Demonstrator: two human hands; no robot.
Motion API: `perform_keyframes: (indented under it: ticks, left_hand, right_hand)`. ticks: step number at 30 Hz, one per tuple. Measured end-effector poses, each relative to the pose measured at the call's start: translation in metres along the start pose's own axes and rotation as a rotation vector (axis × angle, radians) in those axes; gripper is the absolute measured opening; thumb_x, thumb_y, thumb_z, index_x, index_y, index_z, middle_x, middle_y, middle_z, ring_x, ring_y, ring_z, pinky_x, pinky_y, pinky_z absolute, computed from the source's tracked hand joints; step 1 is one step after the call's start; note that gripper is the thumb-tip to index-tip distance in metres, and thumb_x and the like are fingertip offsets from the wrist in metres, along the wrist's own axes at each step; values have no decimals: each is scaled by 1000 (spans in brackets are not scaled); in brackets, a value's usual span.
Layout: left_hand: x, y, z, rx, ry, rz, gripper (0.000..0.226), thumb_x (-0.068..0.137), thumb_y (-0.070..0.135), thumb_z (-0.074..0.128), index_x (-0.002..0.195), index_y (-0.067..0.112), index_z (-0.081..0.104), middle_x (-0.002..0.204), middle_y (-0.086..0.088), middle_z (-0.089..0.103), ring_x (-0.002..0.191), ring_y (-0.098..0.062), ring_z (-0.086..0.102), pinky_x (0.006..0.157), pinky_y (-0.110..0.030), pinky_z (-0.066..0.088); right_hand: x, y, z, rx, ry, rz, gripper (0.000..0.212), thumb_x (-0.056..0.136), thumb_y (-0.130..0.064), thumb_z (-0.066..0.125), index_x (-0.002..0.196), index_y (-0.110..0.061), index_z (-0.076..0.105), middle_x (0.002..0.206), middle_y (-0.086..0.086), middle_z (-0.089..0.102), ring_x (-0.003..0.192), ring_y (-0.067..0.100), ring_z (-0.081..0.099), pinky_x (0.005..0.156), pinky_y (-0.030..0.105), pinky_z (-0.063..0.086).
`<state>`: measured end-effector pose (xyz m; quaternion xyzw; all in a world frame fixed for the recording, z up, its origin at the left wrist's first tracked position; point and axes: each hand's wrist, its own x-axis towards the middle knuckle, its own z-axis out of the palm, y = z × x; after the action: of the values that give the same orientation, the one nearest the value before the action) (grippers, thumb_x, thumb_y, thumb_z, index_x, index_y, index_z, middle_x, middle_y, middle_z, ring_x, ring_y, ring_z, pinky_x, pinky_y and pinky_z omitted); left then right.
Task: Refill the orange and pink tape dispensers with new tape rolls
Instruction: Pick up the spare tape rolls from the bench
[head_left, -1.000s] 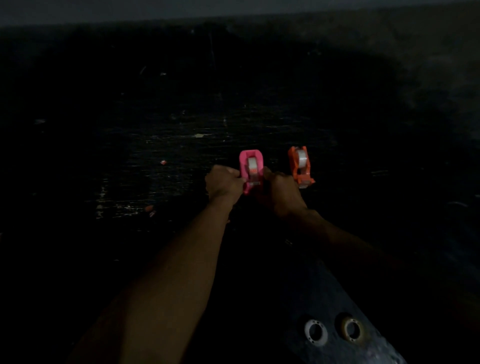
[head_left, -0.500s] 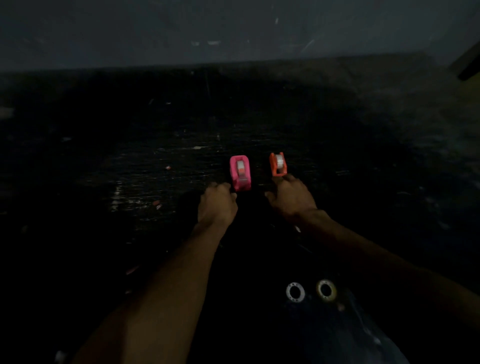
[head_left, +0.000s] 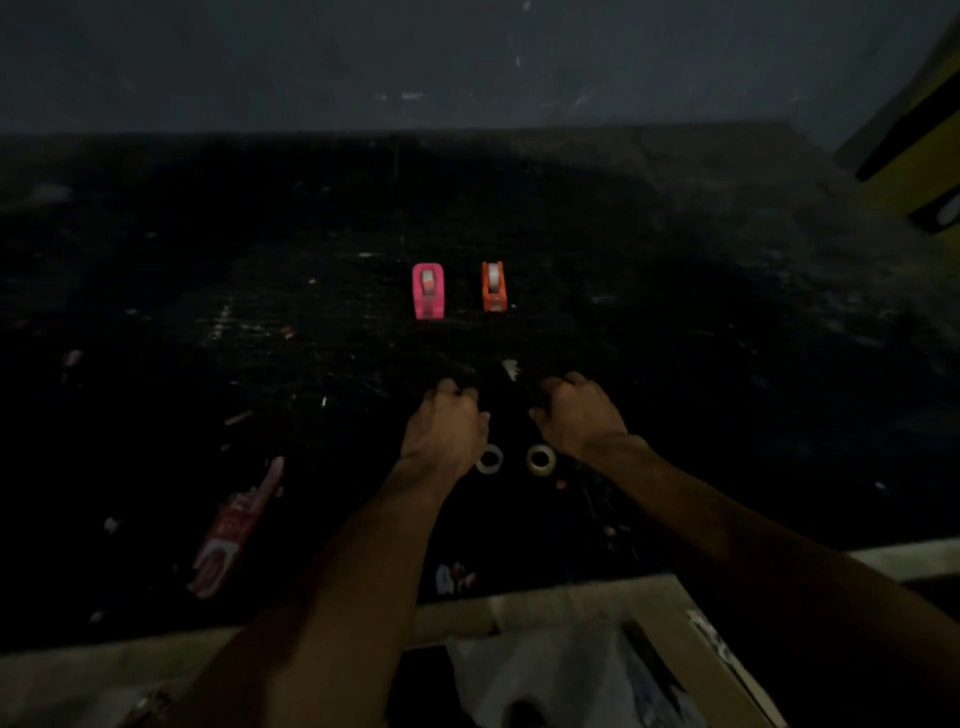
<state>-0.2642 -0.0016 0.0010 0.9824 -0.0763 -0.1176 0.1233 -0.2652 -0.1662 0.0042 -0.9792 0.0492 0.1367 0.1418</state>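
Note:
The pink tape dispenser (head_left: 428, 290) and the orange tape dispenser (head_left: 493, 287) stand side by side on the dark table (head_left: 675, 338), each with a tape roll in it. My left hand (head_left: 447, 428) and my right hand (head_left: 579, 415) hover nearer to me, well apart from both dispensers, fingers curled loosely and holding nothing. Two small rings lie flat between my wrists: a whitish ring (head_left: 489, 460) and a yellowish ring (head_left: 541, 460). The light is very dim.
A red and white wrapper (head_left: 234, 530) lies at the front left. Small scraps dot the tabletop. The table's pale front edge (head_left: 467, 618) runs across below my arms. A yellow and black object (head_left: 919, 150) stands at the far right.
Both hands have let go of the dispensers and drawn back toward me. The pink and orange dispensers now stand alone. The view has tilted, showing the front edge and the two rings between my wrists.

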Motion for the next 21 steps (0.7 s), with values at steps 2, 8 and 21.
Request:
perform_keyframes:
  ticks: [2,8,21]
  left_hand:
    - [-14,7,13,30,-47,20,40,95,36,47,128,13,52,132,-15,46,118,-32,51,92,-42,46]
    - [-37,20,37,70,-63,13,45,95,32,50,135,11,45,137,-17,41,121,-33,49,96,-43,47]
    - [-16,17,60,-6,-179,-98,55,94,27,55,144,17,34,145,-18,34,124,-35,50,100,-40,44]
  right_hand:
    - [-14,12,10,1,-53,6,47,87,-37,57,129,-16,51,132,15,48,118,34,50,98,40,46]
    - [-34,27,32,38,-132,-5,57,87,-37,59,138,-19,42,141,17,40,125,35,46,103,41,41]
    - [-22,22,52,47,-148,-65,39,96,-27,47,129,-6,50,137,20,45,127,35,41,104,40,38]
